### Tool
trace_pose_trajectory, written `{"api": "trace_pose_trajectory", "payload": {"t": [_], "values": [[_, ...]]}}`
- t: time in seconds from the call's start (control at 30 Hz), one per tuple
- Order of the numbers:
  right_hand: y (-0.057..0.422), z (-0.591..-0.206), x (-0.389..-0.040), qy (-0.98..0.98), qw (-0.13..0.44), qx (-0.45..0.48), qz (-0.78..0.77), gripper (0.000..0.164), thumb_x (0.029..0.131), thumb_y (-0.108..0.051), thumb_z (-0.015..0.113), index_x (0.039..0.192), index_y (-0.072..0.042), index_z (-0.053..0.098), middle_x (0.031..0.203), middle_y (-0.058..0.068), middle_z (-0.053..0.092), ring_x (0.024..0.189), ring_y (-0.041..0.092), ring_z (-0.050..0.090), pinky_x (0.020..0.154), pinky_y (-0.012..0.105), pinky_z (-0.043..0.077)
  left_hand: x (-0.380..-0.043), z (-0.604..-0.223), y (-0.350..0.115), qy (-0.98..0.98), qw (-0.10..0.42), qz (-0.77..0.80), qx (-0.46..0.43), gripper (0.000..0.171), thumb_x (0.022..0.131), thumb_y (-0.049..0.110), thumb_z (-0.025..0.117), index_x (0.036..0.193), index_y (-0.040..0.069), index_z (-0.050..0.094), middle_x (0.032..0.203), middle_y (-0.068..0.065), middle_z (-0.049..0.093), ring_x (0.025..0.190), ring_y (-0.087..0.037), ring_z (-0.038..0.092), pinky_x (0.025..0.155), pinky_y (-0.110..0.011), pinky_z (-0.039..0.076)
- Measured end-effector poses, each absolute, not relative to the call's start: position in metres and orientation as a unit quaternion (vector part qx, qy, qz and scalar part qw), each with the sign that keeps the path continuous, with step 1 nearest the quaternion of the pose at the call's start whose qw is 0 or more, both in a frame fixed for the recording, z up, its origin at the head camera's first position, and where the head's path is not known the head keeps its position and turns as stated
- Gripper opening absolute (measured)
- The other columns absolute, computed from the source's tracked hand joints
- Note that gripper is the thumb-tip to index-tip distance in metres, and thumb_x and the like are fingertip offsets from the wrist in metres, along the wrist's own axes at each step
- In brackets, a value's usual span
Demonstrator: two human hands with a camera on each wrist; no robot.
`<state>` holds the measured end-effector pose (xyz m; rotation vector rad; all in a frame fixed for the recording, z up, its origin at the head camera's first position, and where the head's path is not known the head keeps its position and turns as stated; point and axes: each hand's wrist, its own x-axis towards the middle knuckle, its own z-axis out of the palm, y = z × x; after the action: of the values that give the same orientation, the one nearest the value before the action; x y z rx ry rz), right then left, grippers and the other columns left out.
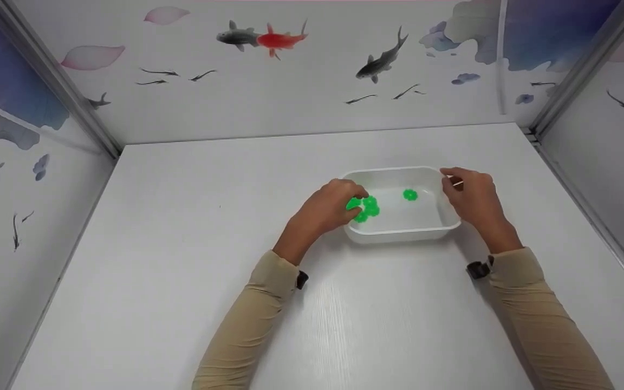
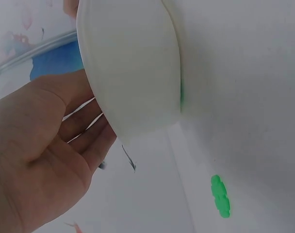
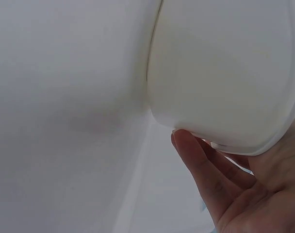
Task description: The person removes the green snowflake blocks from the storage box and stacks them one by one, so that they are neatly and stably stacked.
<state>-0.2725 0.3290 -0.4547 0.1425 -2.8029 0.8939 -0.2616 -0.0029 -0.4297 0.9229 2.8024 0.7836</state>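
L hand (image 1: 333, 203) reaches over the nearest end of the white tray (image 1: 398, 236), thumb & index parted in a C above the green cluster (image 1: 371, 206); can't tell if it has a pc. R hand (image 1: 477, 196), fingers curled, grips the opp. rim. Lone green pc (image 1: 410, 194) lies in the tray btwn both. L-wrist view adds a green flat pc (image 2: 220, 196) on the desk (image 1: 171, 244) outside the tray, unseen in head view; R-wrist view shows R fingertips (image 3: 185, 141) touching the tray's outer wall. Wide desk left of L hand; its right edge is closer to R hand. Sleeved forearms (image 1: 255, 311) angle inward.
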Motion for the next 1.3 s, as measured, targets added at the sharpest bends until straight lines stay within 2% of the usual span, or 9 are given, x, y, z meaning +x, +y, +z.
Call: {"api": "trace_pose_trajectory", "payload": {"t": [0.27,0.53,0.83,1.3], "values": [[0.328,-0.453,-0.272,-0.949,0.088,0.038,0.302,0.037,0.110,-0.015,0.060,0.143,-0.002,0.068,0.127,0.030,0.074,0.111,0.045,0.075,0.096,0.061,0.062,-0.266,-0.426,0.008,0.938,0.047,0.183,0.290,0.032,0.101,0.012,0.077,0.133,0.008,0.077,0.132,-0.006,0.077,0.118,-0.020,0.069,0.105,-0.034,0.060],[0.328,-0.454,-0.272,-0.950,0.089,0.039,0.296,0.038,0.110,-0.015,0.059,0.144,-0.001,0.068,0.127,0.030,0.074,0.112,0.045,0.075,0.097,0.060,0.062,-0.264,-0.424,0.021,0.956,0.030,0.071,0.282,0.021,0.098,0.003,0.077,0.118,0.010,0.081,0.113,-0.006,0.079,0.090,-0.016,0.061,0.087,-0.031,0.062],[0.328,-0.455,-0.272,-0.950,0.090,0.035,0.298,0.038,0.110,-0.015,0.060,0.144,-0.001,0.068,0.128,0.030,0.074,0.113,0.046,0.075,0.098,0.061,0.062,-0.266,-0.426,0.042,0.971,0.029,-0.028,0.234,0.028,0.100,0.012,0.078,0.128,0.019,0.078,0.118,-0.002,0.079,0.103,-0.015,0.073,0.097,-0.034,0.064],[0.328,-0.454,-0.272,-0.951,0.084,0.034,0.296,0.039,0.110,-0.016,0.059,0.145,-0.001,0.067,0.128,0.031,0.073,0.113,0.045,0.075,0.097,0.061,0.062,-0.266,-0.428,0.050,0.974,0.023,-0.058,0.219,0.028,0.102,0.015,0.076,0.130,0.021,0.077,0.119,-0.001,0.078,0.104,-0.016,0.073,0.101,-0.034,0.063]]}}
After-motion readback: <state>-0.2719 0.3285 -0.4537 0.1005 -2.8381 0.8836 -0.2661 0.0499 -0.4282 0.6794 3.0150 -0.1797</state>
